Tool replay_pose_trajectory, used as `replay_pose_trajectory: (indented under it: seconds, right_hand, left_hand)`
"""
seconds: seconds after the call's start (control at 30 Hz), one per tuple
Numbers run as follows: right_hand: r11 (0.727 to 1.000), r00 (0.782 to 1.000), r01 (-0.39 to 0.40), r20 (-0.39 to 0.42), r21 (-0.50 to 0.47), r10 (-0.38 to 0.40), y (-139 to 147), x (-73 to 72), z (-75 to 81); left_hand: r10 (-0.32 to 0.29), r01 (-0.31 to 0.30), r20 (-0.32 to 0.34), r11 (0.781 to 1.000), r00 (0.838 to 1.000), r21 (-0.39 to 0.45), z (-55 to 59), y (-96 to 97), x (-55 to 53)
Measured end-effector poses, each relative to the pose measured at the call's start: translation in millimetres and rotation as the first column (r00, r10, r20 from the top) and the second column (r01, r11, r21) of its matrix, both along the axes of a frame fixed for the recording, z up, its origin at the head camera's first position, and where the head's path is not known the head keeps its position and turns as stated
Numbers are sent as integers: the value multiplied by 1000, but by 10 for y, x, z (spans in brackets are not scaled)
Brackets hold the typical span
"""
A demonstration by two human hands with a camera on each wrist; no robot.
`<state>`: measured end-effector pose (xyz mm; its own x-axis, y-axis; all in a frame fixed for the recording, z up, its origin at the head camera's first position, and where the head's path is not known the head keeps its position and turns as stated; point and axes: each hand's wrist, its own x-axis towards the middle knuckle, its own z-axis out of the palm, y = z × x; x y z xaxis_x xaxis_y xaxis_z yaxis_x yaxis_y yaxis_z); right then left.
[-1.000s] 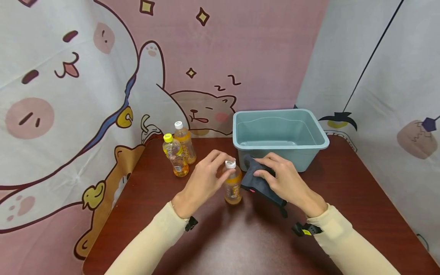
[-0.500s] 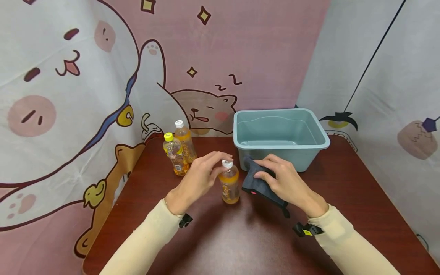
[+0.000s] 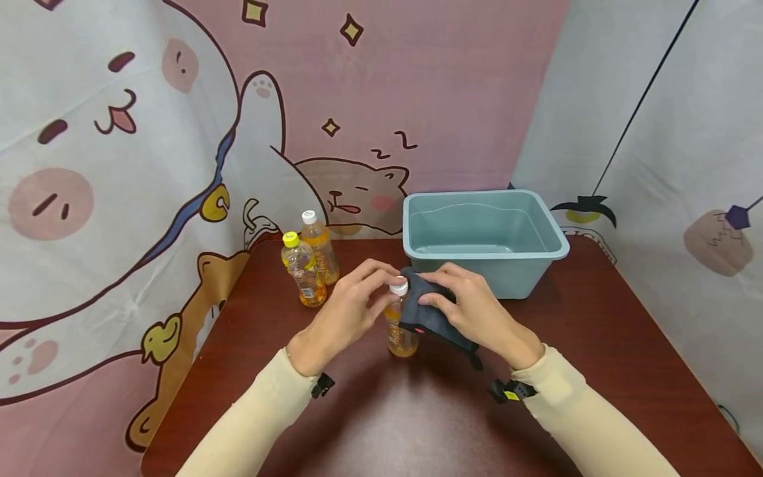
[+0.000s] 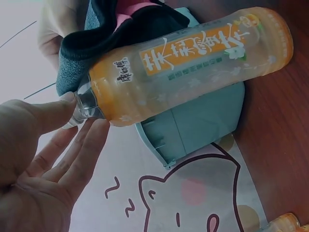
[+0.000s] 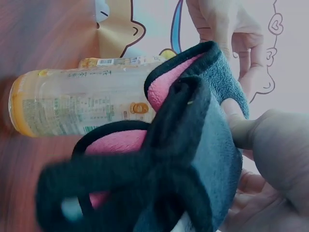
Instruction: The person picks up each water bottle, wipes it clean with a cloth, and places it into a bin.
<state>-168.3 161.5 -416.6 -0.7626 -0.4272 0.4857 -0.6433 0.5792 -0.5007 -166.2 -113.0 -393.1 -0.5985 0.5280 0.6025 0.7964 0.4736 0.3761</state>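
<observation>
A clear plastic bottle (image 3: 401,334) with a white cap and orange label stands on the table in front of me. My left hand (image 3: 348,306) pinches it at the cap and neck; the left wrist view shows thumb and fingers around the neck of this bottle (image 4: 193,67). From the right, my right hand (image 3: 477,308) holds a folded grey cleaning cloth (image 3: 434,311) against the bottle's shoulder. In the right wrist view the cloth (image 5: 219,140) shows a pink inner side, black edging and a hanging loop. It covers part of the bottle's upper side.
A blue-green plastic tub (image 3: 495,275) stands at the back right, just behind the cloth. At the back left are a yellow-capped bottle (image 3: 305,268) and a white-capped bottle (image 3: 324,252), close together. A printed curtain (image 3: 465,99) hangs behind the dark red table (image 3: 286,371).
My right hand has moved left with the cloth, which now meets the bottle. The bottle has turned and shifted slightly under my left hand, which stays at its cap.
</observation>
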Motion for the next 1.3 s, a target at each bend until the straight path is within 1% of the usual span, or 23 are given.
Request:
replay_pose_trajectory:
  seconds: [0.1,0.23,0.4,0.63,0.8,1.03,1.3]
  right_hand:
    - [999,999,-21,33,24,20,-41,-14,11]
    - [999,997,-30,70,43,27,-66,-16,13]
    - [998,996,-27,83,55,23,-58,-20,-21]
    - [997,995,-21,97,72,14,-27,-22,-83]
    - [996,992,-24,128,91,13,13,-25,-167]
    - [987,987,-60,157,147,36,29,-90,-327]
    - [954,973,-117,223,275,55,21,-137,-523]
  left_hand:
    - [13,-13,-5,1000,1000,-9,-4,-4,6]
    - [11,-11,-14,1000,1000,-8,-6,-9,10]
    - [9,-9,-25,1000,1000,-26,-2,-7,27]
    - [42,-45,-48,996,998,-79,6,-6,59]
    - [44,-50,-64,995,997,-89,2,0,57]
    - [53,-58,-63,994,997,-93,12,-8,52]
    - [56,-61,-53,993,997,-103,3,-2,53]
